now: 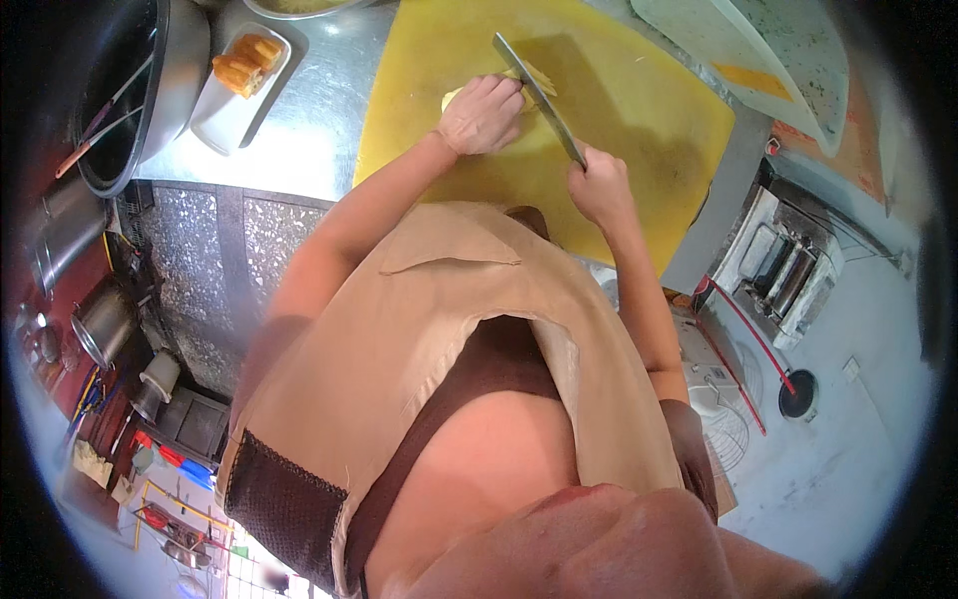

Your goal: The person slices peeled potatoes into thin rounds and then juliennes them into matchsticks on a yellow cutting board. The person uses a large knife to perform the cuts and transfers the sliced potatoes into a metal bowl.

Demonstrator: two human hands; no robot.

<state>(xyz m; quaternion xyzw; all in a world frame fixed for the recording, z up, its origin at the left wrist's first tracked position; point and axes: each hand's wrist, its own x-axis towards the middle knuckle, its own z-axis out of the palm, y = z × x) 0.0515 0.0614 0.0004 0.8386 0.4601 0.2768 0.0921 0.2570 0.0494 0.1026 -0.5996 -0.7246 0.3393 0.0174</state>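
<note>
A yellow cutting board [644,105] lies on the metal counter before me. My right hand [600,180] grips the handle end of a cleaver-like knife [540,101], whose blade points away from me, up and to the left. Beneath and beside the blade are pale yellow food pieces [540,78], some of them in thin slices; what food it is I cannot tell. My left hand [485,114], fingers curled, presses on this food just left of the blade. Part of the food is hidden under that hand and behind the knife.
Left of the board, a white oblong plate [223,120] holds fried dough pieces [247,64]. Beside it stands a large metal pot [176,82] with long-handled utensils. A bowl's rim [299,13] shows at the top. Translucent plastic containers [748,60] stand at the upper right.
</note>
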